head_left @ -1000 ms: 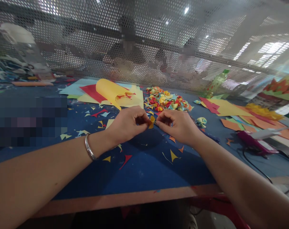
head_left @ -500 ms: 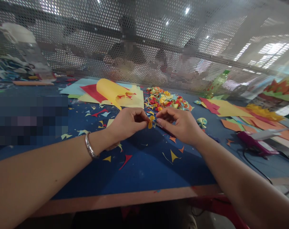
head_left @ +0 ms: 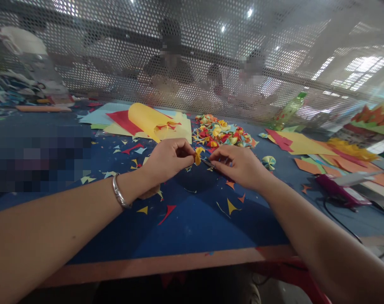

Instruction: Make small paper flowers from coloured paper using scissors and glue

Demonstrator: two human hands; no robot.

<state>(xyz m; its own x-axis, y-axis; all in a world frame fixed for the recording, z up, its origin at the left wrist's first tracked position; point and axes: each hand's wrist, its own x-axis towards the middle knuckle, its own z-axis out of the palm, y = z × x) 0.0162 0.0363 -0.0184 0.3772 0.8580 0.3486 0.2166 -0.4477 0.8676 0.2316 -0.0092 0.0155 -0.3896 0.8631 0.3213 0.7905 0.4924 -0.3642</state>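
Above the blue tabletop, my left hand (head_left: 166, 162) pinches a small folded yellow paper piece (head_left: 197, 156) between thumb and fingertips. Facing it from the right, my right hand (head_left: 242, 165) is closed on a thin, dark, pointed tool (head_left: 206, 162), its tip close to the yellow paper. Most of that tool is hidden by my fingers, so its kind is unclear. Just beyond both hands lies a heap of small folded paper pieces (head_left: 222, 131) in red, yellow, green and blue. Paper offcuts (head_left: 231, 207) are scattered around and below my hands.
Coloured sheets with a curled yellow one (head_left: 144, 120) lie at back left. A green bottle (head_left: 290, 110), more paper (head_left: 306, 143), a striped paper ball (head_left: 269, 162) and a purple corded device (head_left: 342, 190) are on the right. A perforated screen (head_left: 116, 55) stands behind, people beyond it.
The yellow paper has turned and moved slightly left and up with my left hand. My right hand has shifted slightly, and the tool's tip now shows beside the paper.
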